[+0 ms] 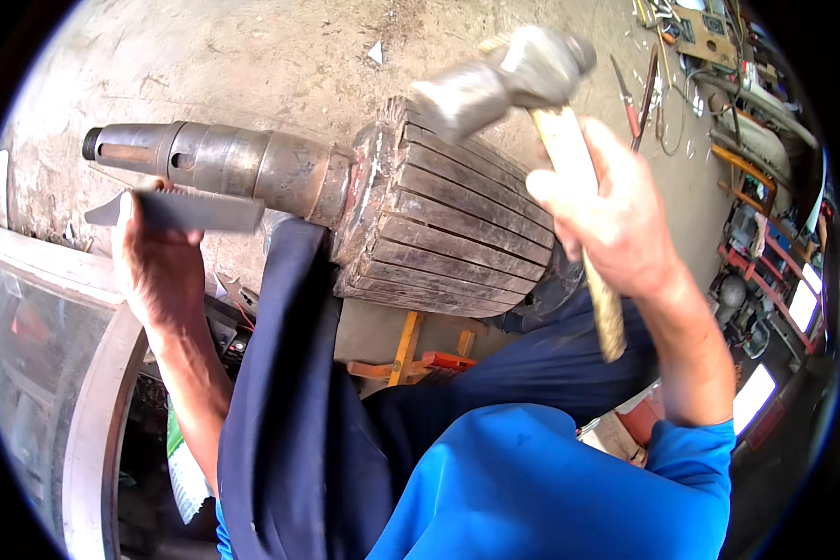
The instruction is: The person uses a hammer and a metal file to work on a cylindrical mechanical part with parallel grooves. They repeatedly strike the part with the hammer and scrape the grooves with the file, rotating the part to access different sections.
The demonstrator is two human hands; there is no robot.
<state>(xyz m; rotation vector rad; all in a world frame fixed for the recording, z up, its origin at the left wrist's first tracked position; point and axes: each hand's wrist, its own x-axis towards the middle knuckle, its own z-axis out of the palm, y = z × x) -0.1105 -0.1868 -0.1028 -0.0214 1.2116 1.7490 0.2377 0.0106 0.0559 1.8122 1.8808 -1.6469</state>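
A motor rotor (pixel 453 219) with a dark, slotted, worn body lies in front of me, and its steel shaft (pixel 224 161) points to the left. My right hand (pixel 621 224) is closed round the wooden handle of a hammer (pixel 537 75). The steel head is raised over the far side of the rotor and blurred by motion. In my left hand (pixel 163 271), near the shaft, is a flat grey metal strip (pixel 219 213) with a pointed left end, gripped between thumb and fingers. A gap shows between hammer and strip.
Below the rotor, between my legs, stands an orange and yellow frame (pixel 406 347). A pale-framed glass panel (pixel 103 411) is close on the left. Hand tools (pixel 630 98) and cluttered machine parts (pixel 747 299) fill the right side. A white scrap (pixel 375 52) lies on the concrete floor (pixel 233 65).
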